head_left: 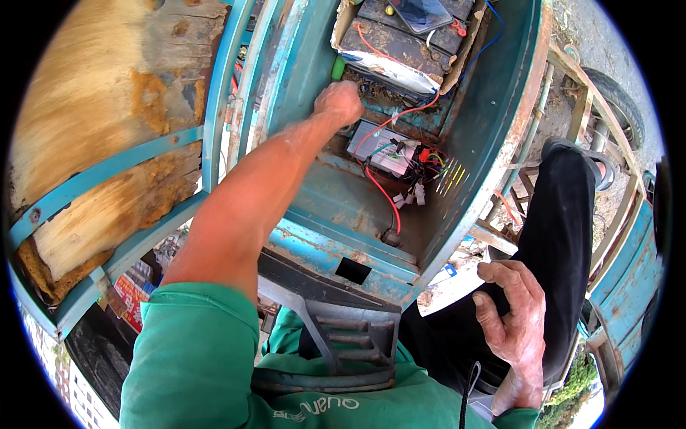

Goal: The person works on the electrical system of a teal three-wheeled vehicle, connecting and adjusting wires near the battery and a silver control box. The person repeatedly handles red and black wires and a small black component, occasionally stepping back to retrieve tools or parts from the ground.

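Note:
My left hand [339, 102] reaches into a blue metal compartment [307, 193] and is closed in a fist. What it holds, if anything, is hidden from this side. A small green object [338, 68] shows just beyond the knuckles; I cannot tell whether the fist touches it. To the right of the wrist lies a silver controller box [382, 149] with red, green and black wires and white connectors [413, 195]. My right hand [511, 314] hovers over my dark trousers, empty, thumb and fingers curved and apart.
Dusty dark batteries [400, 43] sit in a torn carton at the compartment's far end, with a phone-like dark slab [421, 13] on top. A red wire [386, 189] runs along the floor. Left stands a worn wooden panel [107, 107]; a wheel [614, 107] is at the far right.

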`<state>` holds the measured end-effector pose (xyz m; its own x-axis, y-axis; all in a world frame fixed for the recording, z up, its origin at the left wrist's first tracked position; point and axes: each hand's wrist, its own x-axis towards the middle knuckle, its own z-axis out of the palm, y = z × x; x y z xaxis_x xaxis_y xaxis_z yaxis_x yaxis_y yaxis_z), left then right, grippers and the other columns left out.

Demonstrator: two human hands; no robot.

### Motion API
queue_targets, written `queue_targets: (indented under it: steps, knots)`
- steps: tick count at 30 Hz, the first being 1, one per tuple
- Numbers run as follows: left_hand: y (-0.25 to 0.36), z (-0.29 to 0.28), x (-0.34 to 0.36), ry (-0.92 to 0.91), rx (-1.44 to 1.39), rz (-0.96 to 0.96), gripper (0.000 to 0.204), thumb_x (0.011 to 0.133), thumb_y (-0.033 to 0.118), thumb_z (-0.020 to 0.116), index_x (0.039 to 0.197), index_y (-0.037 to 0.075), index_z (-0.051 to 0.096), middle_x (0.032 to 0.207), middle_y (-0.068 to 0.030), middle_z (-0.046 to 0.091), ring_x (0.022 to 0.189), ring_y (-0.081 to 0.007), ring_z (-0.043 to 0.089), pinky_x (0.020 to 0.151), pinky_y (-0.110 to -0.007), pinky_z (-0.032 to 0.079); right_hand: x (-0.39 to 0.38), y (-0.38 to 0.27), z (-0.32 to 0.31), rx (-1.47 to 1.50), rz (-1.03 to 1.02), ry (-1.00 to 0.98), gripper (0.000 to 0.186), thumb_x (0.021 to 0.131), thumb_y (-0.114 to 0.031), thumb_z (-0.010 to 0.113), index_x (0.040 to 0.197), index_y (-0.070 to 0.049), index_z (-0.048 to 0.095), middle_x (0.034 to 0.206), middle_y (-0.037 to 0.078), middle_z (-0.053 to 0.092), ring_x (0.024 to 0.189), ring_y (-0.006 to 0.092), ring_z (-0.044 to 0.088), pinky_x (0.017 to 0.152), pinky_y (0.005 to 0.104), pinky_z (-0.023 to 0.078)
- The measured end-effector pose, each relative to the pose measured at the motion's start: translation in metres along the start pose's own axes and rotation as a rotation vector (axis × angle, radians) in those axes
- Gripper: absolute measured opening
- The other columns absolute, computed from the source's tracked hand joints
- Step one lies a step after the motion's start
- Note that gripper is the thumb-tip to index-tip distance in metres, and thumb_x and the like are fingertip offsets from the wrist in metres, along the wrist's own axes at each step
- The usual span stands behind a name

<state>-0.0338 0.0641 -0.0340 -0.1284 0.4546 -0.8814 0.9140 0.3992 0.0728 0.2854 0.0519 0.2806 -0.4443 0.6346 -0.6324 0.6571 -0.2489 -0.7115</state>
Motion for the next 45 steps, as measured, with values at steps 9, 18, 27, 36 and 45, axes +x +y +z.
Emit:
queue_targets:
  steps: [9,18,27,36,45]
  knots:
    - [-0.027,0.034,-0.035,-0.410,0.279,0.090,0.040,0.082,0.023,0.068,0.115,0.000,0.069,0.117,-0.0265,0.066,0.112,-0.0384,0.065,0.097,-0.046,0.052,0.002,-0.003,-0.007,-0.004,-0.019,-0.018,0.036,0.075,-0.003,0.074,0.110,-0.001,0.064,0.100,0.019,0.066,0.088,0.0382,0.065,0.077,0.0426,0.054]
    - [-0.013,0.024,-0.067,-0.616,0.391,-0.001,0.047,0.088,0.038,0.064,0.122,0.005,0.068,0.130,-0.0164,0.064,0.123,-0.0319,0.060,0.102,-0.045,0.048,0.001,-0.009,-0.009,-0.015,0.045,-0.002,0.030,0.075,-0.003,0.072,0.105,0.000,0.065,0.097,0.017,0.067,0.091,0.0361,0.066,0.080,0.0420,0.054]
    - [-0.015,0.057,-0.078,-0.818,0.466,0.342,0.064,0.096,0.059,0.043,0.149,0.023,0.042,0.150,-0.0156,0.046,0.135,-0.0377,0.046,0.112,-0.049,0.038,-0.002,0.000,-0.010,-0.052,-0.008,-0.010,0.035,0.078,-0.008,0.074,0.110,-0.002,0.064,0.098,0.018,0.066,0.088,0.0372,0.066,0.077,0.0439,0.054]
    - [0.013,0.051,-0.095,-0.795,0.384,0.489,0.056,0.099,0.052,0.039,0.144,0.020,0.050,0.144,-0.0152,0.052,0.131,-0.0368,0.051,0.107,-0.049,0.043,0.001,0.000,-0.002,-0.033,-0.001,-0.010,0.036,0.076,-0.004,0.075,0.110,-0.002,0.064,0.098,0.017,0.066,0.087,0.0372,0.065,0.076,0.0428,0.054]
    - [0.037,0.064,-0.103,-0.885,0.346,0.626,0.078,0.096,0.056,0.044,0.159,0.020,0.017,0.148,-0.0265,0.043,0.130,-0.0420,0.050,0.106,-0.049,0.042,0.004,-0.001,0.002,-0.061,0.001,-0.016,0.036,0.077,-0.006,0.074,0.111,-0.002,0.064,0.096,0.017,0.065,0.086,0.0363,0.065,0.074,0.0424,0.054]
